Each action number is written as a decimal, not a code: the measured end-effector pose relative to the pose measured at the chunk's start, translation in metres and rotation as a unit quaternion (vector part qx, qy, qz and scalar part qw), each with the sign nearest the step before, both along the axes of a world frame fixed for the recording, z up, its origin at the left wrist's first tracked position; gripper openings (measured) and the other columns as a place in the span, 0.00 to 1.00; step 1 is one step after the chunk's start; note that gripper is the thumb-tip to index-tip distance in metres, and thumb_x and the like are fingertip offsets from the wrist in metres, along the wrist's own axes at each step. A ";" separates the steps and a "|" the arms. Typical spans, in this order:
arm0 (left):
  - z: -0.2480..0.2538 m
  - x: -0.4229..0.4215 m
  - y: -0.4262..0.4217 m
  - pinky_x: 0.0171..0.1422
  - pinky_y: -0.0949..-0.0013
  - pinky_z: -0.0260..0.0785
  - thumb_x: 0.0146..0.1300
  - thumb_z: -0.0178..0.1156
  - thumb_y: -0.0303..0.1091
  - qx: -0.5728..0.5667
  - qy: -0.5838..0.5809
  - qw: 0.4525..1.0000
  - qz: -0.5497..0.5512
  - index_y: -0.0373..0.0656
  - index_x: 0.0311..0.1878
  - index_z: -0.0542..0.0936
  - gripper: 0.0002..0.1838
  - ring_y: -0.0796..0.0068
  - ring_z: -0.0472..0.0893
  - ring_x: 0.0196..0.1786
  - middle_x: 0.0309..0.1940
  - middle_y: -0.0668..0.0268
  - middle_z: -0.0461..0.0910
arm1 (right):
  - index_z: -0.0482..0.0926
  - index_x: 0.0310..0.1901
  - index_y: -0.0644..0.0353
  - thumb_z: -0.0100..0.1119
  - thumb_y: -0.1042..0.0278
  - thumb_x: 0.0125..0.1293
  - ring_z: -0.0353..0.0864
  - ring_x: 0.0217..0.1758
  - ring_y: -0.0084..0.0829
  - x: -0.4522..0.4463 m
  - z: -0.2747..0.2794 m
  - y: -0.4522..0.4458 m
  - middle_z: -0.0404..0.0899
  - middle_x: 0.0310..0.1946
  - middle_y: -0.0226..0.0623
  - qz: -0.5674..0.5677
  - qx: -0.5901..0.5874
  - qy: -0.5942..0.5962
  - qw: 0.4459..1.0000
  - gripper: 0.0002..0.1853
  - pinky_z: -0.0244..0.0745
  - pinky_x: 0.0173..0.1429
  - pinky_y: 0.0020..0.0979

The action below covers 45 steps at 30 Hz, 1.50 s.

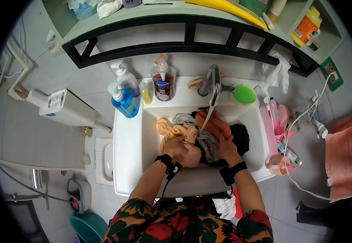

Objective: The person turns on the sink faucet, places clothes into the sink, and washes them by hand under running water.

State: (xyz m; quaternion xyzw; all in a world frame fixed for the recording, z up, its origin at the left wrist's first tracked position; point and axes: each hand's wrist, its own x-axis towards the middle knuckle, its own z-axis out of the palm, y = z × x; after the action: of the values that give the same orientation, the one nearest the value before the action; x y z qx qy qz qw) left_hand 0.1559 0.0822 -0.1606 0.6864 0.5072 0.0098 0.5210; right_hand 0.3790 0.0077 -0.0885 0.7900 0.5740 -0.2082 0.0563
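Note:
In the white sink, my left hand (175, 148) is closed on a wet peach cloth (189, 133), its fingers partly sunk in the folds. My right hand (227, 149) grips the lower end of a rust-orange cloth (212, 121) on the other side. Between the two lies a grey-green patterned cloth (209, 142), close to my right fingers. Dark fabric (240, 137) is bunched at the basin's right. Water runs from the metal faucet (214, 83) onto the cloths. Both wrists wear black bands.
Along the sink's (129, 162) back left stand a blue pump bottle (125, 104), a white pump bottle (128, 83) and a brown soap bottle (163, 85). A green bowl (244, 94) sits right of the faucet. Above is a black-framed shelf (143, 49); a white cable (288, 162) hangs at right.

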 end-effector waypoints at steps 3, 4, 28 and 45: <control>0.001 0.001 0.006 0.47 0.69 0.67 0.41 0.61 0.43 0.009 -0.008 0.993 0.116 0.38 0.44 0.77 0.26 0.63 0.78 0.43 0.39 0.56 0.79 | 0.52 0.62 0.57 0.59 0.50 0.50 0.77 0.35 0.55 0.002 -0.001 0.011 0.48 0.53 0.80 -0.025 -0.021 0.009 0.999 0.41 0.76 0.36 0.36; -0.003 0.000 0.007 0.47 0.69 0.67 0.41 0.61 0.43 0.009 -0.008 0.993 0.117 0.38 0.44 0.77 0.26 0.63 0.78 0.43 0.39 0.56 0.79 | 0.52 0.62 0.56 0.58 0.50 0.51 0.77 0.36 0.55 0.005 -0.002 0.012 0.48 0.52 0.80 -0.030 -0.016 0.019 0.999 0.40 0.76 0.36 0.36; 0.068 0.108 -0.011 0.53 0.40 0.55 0.55 0.52 0.45 0.440 -0.012 0.895 0.076 0.55 0.45 0.75 0.15 0.53 0.63 0.58 0.51 0.63 0.69 | 0.48 0.63 0.52 0.66 0.55 0.42 0.73 0.45 0.56 0.035 -0.028 0.025 0.41 0.59 0.74 -0.071 -0.037 0.084 0.993 0.47 0.73 0.47 0.37; -0.030 0.011 0.034 0.68 0.58 0.44 0.64 0.36 0.50 0.176 0.143 0.974 0.022 0.46 0.57 0.67 0.25 0.55 0.51 0.67 0.62 0.57 0.58 | 0.48 0.64 0.50 0.50 0.68 0.53 0.73 0.44 0.56 0.034 -0.029 0.018 0.37 0.60 0.73 -0.105 -0.005 0.135 0.985 0.36 0.72 0.47 0.38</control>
State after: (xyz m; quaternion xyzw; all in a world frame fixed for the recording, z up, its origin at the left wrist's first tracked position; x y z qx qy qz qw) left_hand 0.1667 0.1160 -0.1905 0.7500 0.5821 0.0122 0.3138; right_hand 0.4129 0.0256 -0.1179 0.8100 0.4893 -0.3207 -0.0400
